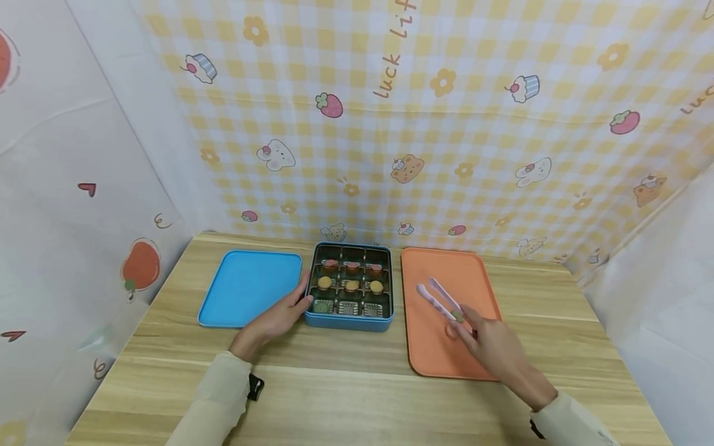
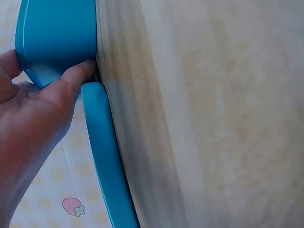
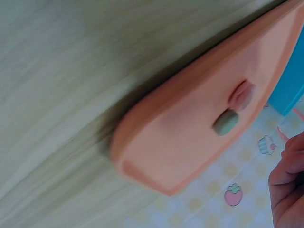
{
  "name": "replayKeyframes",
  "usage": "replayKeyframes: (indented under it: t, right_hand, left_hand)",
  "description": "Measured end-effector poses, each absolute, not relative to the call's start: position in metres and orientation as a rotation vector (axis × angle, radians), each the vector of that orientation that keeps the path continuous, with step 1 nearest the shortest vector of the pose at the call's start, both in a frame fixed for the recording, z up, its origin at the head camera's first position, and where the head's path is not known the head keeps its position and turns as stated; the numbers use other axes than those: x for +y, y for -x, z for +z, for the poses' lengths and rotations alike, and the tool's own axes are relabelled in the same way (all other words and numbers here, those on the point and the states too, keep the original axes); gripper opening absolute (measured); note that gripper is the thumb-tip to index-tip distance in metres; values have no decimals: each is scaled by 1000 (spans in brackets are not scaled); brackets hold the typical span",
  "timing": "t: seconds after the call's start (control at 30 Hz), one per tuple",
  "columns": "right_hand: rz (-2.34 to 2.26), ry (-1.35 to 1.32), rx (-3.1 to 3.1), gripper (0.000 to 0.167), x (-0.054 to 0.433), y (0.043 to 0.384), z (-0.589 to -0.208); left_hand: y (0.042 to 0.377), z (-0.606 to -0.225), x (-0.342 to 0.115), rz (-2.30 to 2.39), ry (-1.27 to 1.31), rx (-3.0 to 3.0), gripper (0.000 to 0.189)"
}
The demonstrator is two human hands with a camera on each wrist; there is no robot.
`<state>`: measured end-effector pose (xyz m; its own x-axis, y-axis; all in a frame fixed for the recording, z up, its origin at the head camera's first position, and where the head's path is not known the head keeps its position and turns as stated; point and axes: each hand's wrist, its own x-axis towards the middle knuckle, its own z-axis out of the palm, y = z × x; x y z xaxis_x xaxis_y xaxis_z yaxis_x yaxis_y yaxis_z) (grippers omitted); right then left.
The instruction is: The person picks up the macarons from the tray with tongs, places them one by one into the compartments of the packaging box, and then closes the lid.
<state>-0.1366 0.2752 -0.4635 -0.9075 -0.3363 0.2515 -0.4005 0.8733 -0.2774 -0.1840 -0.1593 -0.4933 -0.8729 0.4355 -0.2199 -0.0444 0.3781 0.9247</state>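
My left hand (image 1: pixel 287 313) rests against the left side of a blue tin (image 1: pixel 348 322), fingers spread along its wall. Inside the tin's divided tray, the back row holds pink macarons (image 1: pixel 352 265) and the middle row yellow-orange macarons (image 1: pixel 352 285). Green shows in the front-left compartment; the other two front compartments show ridged bottoms. Over the orange tray (image 1: pixel 424 362), my right hand (image 1: pixel 493 347) holds pale purple tongs (image 1: pixel 437 302), tips apart and pointing away. On the tray lie a green macaron (image 3: pixel 225 122) and a pink macaron (image 3: pixel 242 95), side by side.
A flat blue lid (image 1: pixel 251 288) lies left of the tin. Behind the wooden table (image 1: pixel 346 396) hangs a yellow checked cloth (image 1: pixel 357 155), with white cloths (image 1: pixel 61 204) at the sides.
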Motion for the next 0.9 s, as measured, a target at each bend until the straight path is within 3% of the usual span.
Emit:
replayKeyframes:
  t: [0.9]
  right_hand:
    - [306, -471, -2820, 35, 320, 110, -477]
  left_hand:
    - [182, -491, -160, 1503, -337, 2213, 65]
